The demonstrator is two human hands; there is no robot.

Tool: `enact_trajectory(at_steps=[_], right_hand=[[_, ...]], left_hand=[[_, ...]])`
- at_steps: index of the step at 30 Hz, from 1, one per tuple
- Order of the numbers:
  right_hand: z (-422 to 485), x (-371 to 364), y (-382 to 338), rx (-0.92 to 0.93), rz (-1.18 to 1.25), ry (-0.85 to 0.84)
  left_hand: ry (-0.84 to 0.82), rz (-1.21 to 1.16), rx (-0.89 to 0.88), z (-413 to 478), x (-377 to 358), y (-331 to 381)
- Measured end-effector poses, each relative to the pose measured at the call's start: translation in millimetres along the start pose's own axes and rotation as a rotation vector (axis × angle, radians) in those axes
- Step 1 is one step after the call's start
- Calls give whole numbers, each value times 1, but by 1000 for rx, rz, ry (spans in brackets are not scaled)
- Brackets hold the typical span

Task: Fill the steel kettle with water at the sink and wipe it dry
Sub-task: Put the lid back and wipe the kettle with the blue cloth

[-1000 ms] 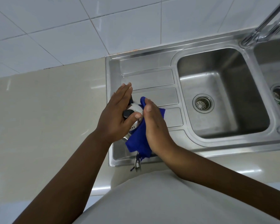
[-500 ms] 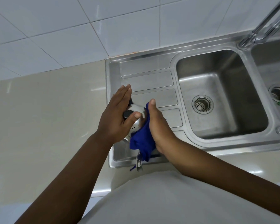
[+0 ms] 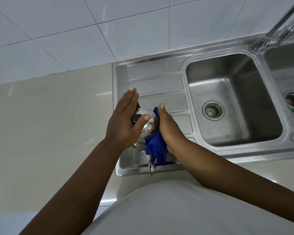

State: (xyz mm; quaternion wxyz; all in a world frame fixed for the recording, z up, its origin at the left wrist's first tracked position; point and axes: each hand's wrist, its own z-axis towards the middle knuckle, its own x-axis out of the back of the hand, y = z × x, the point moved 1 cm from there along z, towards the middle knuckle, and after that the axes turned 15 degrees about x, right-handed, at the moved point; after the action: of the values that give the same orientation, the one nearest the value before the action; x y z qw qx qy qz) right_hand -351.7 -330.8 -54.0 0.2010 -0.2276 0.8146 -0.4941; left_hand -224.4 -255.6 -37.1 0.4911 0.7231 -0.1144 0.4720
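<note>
The steel kettle (image 3: 144, 132) stands on the sink's drainboard (image 3: 159, 85), its spout (image 3: 152, 167) pointing toward me over the front rim. My left hand (image 3: 124, 122) rests on the kettle's top with straight fingers, the thumb lying on the lid beside the black knob (image 3: 135, 118). My right hand (image 3: 168, 128) presses a blue cloth (image 3: 155, 148) flat against the kettle's right side; the cloth bunches and hangs below the palm. Both hands hide most of the kettle's body and handle.
The left sink basin (image 3: 236, 92) with its drain lies to the right of the drainboard. A second basin (image 3: 288, 78) and the faucet (image 3: 278, 22) are at the far right. Beige countertop (image 3: 49, 124) stretches left, and a white tiled wall stands behind.
My right hand has rubbed the blue cloth along the kettle's right side, so less cloth shows above the fingertips. The left hand stays on the lid.
</note>
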Motion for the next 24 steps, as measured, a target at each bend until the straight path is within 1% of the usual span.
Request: enact_trajectory(at_steps=[2,7,9,10,14,16,19,24], right_hand=[[-6,-6,-10,4,31,-35],[-20,-8,1,298,-29,-50],[-19,0,11,362,-75,-83],[-16,5,16,336,-59,-80],[-4,7,14,18,135,-8],[-4,1,6,-76,168,27],[-13,-8,3,-59,121,40],[-18,-5,20,83,67,2]], left_hand=[[10,-4,13,0,-1,0],[34,-27,36,0,-3,3],[40,-25,47,-1,-3,5],[43,-23,52,-1,-3,5],[55,-41,60,-2,-3,6],[59,-41,60,-2,-3,6],[64,-51,67,-2,-4,5],[75,-60,76,-2,-6,7]])
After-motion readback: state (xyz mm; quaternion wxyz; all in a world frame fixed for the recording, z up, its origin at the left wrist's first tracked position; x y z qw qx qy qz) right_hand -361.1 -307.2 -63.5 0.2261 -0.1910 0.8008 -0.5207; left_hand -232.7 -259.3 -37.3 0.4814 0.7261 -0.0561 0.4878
